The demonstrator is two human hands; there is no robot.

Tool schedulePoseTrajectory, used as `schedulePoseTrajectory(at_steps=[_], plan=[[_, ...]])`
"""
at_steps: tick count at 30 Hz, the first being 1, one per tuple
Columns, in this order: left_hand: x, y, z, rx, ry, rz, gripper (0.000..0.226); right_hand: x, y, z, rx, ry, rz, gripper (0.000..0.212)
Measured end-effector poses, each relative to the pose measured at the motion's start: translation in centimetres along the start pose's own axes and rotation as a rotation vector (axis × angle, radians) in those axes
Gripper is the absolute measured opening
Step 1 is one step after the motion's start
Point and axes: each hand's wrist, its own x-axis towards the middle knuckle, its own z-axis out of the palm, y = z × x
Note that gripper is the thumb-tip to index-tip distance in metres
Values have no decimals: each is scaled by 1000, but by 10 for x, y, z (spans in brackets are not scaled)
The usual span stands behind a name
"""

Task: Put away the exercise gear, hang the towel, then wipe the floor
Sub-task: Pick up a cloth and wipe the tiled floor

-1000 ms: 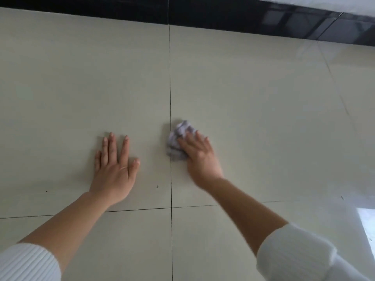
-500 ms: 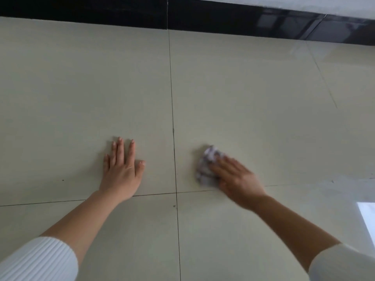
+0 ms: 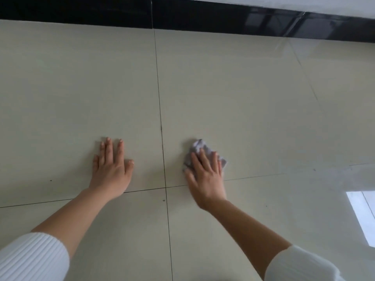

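Since half a second ago the right hand [image 3: 206, 177] has turned. Its fingers pointed to the left then; now they point forward, away from the person. The cloth [image 3: 197, 146] has gone with it, a little further from the cross of the grout lines [image 3: 160, 122]. One second ago the cloth lay on the long grout line itself; now it lies on the tile to the right of that line. The left hand [image 3: 110, 171] has stayed in its place.

The floor [image 3: 243, 98] is of large pale beige tiles, glossy, with thin dark joints and a few small dark specks. At the far edge runs a black shiny skirting [image 3: 81, 11], and above it a strip of white wall [image 3: 284, 2] shows. A bright patch of reflected light [image 3: 363, 216] lies on the floor at the right.

The cloth is small, grey-lilac and crumpled. It lies on the floor under the fingers of the right hand, and its folds come out beyond the fingertips and at both sides. The grip of this hand is wide: the fingers are spread and nearly straight, and they press on the cloth from above. The left hand holds nothing; it rests flat on the tile to the left of the long grout line, fingers straight. Both forearms are bare, with white ribbed sleeves [image 3: 34, 258] pushed up.
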Motion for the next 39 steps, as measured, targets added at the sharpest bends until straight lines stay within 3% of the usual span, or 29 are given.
schedulePoseTrajectory(at_steps=[3, 6, 9, 11, 13, 19, 22, 25, 28, 33, 36, 39], plan=[[1, 0, -1, 14, 5, -1, 65, -27, -48, 16, -6, -40, -308, 48], [3, -1, -2, 28, 7, 0, 66, -54, -65, 31, -29, -212, -493, 51], [2, -2, -5, 25, 16, 13, 66, -58, -55, 37, -178, -232, -749, 52], [1, -4, -6, 34, 2, 22, 66, -48, -35, 37, -258, -202, -793, 57], [-4, -7, -6, 40, -7, 31, 65, -40, -11, 26, -185, -143, -634, 56], [-14, -13, -4, 26, -20, 36, 63, -43, 83, -15, -149, 94, 134, 53], [-14, -10, -3, 12, -18, 22, 63, -44, 118, -34, -70, 118, 507, 52], [-13, -9, -1, 19, -19, 18, 62, -31, 110, -35, -27, 164, 667, 50], [-13, -9, 2, 31, -8, 25, 62, -40, 61, -9, -156, 161, 387, 54], [-13, -5, 6, 43, 8, 0, 61, -108, -32, 30, -85, -131, -260, 58], [-13, -5, 5, 51, 11, 1, 61, -112, -23, 36, -222, -223, -614, 54], [-14, -4, 3, 46, 10, -5, 61, -92, 23, 27, -249, -211, -779, 52]])
